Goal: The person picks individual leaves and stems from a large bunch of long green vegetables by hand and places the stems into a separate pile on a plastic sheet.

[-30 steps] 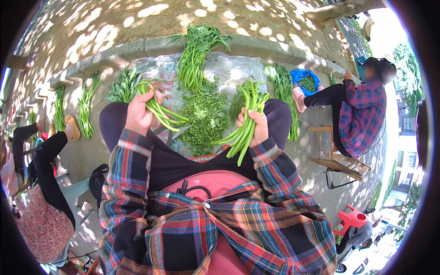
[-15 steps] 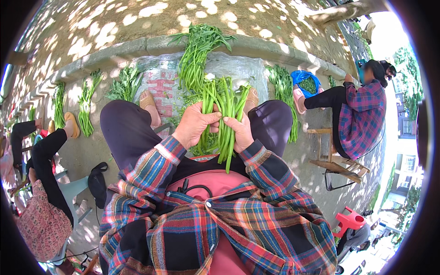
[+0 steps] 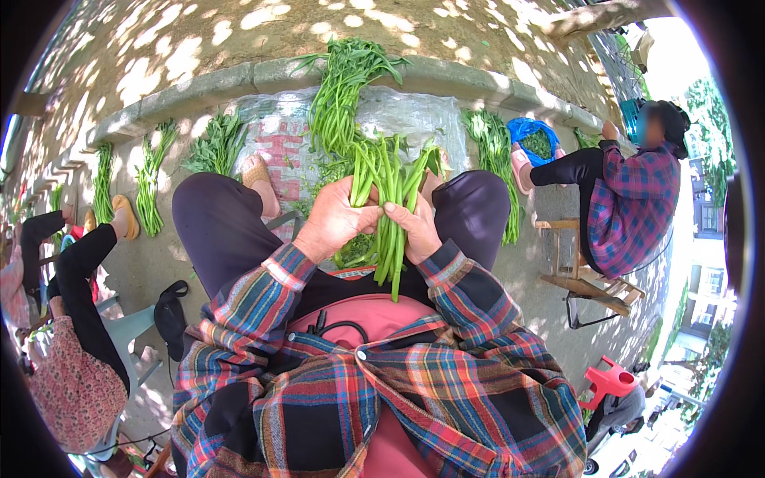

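Between my knees, my left hand (image 3: 339, 221) is closed round several green vegetable stalks (image 3: 390, 187), thumb and fingers pressed together. My right hand (image 3: 415, 227) grips the same bunch from the other side, its thumb against the stalks near my left thumb. Cut ends point toward my lap, and the far ends reach away from me. Just beyond lies a pile of leafy green stalks (image 3: 347, 103) on a clear plastic sheet (image 3: 398, 111). Loose green bits (image 3: 356, 251) lie below my hands, partly hidden by them.
More bundles lie left (image 3: 149, 179) and right (image 3: 492, 151). A blue bag of greens (image 3: 534, 142) stands near a seated person (image 3: 633, 191) on the right. Another seated person (image 3: 80, 366) is at left. A stone curb (image 3: 279, 76) runs beyond the sheet.
Both hands stay on the bunch; my left hand's fingers have shifted slightly and the stalks have fanned a little differently. The person at right has moved their head slightly rightward.
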A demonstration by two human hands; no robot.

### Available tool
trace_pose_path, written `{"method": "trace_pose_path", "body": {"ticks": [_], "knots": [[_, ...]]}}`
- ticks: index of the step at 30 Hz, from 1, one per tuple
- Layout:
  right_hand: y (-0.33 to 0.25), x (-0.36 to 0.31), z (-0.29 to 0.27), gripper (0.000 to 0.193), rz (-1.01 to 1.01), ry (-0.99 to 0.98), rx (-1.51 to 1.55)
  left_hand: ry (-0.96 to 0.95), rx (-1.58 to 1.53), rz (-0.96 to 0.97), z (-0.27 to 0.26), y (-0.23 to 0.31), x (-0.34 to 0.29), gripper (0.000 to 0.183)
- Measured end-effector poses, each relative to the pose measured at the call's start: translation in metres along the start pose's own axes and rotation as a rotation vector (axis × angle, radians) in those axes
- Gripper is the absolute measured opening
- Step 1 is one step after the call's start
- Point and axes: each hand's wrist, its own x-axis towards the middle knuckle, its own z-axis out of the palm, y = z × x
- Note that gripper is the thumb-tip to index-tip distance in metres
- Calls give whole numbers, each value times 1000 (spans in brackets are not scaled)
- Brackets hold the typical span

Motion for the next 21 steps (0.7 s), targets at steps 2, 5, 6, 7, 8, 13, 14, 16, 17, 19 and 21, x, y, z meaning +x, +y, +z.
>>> {"method": "trace_pose_path", "body": {"ticks": [2,5,6,7,8,13,14,16,17,19,21], "knots": [[0,0,-2,50,22,-18,10,-10,56,27,2,0,0,18],[-1,-1,1,50,-19,-44,4,-151,-13,51,-1,-1,-2,19],[-1,-1,0,49,-11,-46,2,-129,14,57,0,0,-3,19],[-1,-1,-1,49,-3,-48,1,-107,42,62,3,1,-5,19],[0,-1,-2,49,5,-51,-1,-84,69,68,5,2,-6,19],[5,0,-9,47,29,-32,-35,10,487,267,6,-4,0,27],[4,0,-10,47,29,-42,-49,21,539,315,6,-5,0,28],[6,0,-10,46,14,-40,-46,5,524,311,6,-8,1,30],[7,0,-10,46,7,-38,-45,-22,456,259,3,-11,2,30],[0,-1,-4,44,31,-35,-26,-69,303,106,1,-5,0,28],[-1,-1,-5,41,45,-25,-31,-108,136,-97,-2,7,-6,24]]}}
